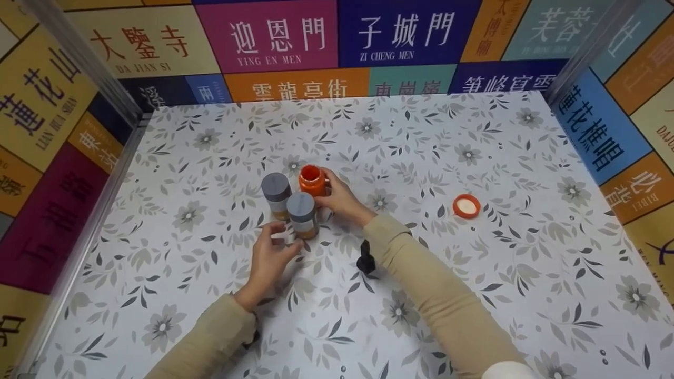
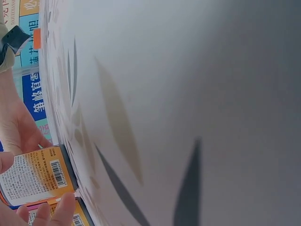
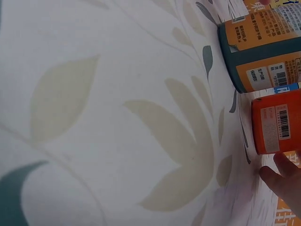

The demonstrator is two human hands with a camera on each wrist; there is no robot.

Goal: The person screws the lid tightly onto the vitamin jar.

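Observation:
An uncapped orange bottle point(image 1: 311, 181) stands upright on the table, its round mouth facing up. My right hand point(image 1: 342, 199) holds it from the right, thumb at the near side and fingers at the far side. Two jars with grey lids stand close by: a front jar point(image 1: 303, 215) and a rear jar point(image 1: 276, 193) to its left. My left hand point(image 1: 271, 258) is just in front of these jars, fingers loosely bent and nothing in its grasp. In the left wrist view, its fingertips point(image 2: 66, 207) overlap the jars' printed orange labels.
An orange cap point(image 1: 466, 206) lies on the right of the table, its pale inside facing up. The table point(image 1: 210, 289) has a floral cover. Panels with large printed characters point(image 1: 274, 37) enclose its back and sides. Each wrist wears a black device point(image 1: 365, 258).

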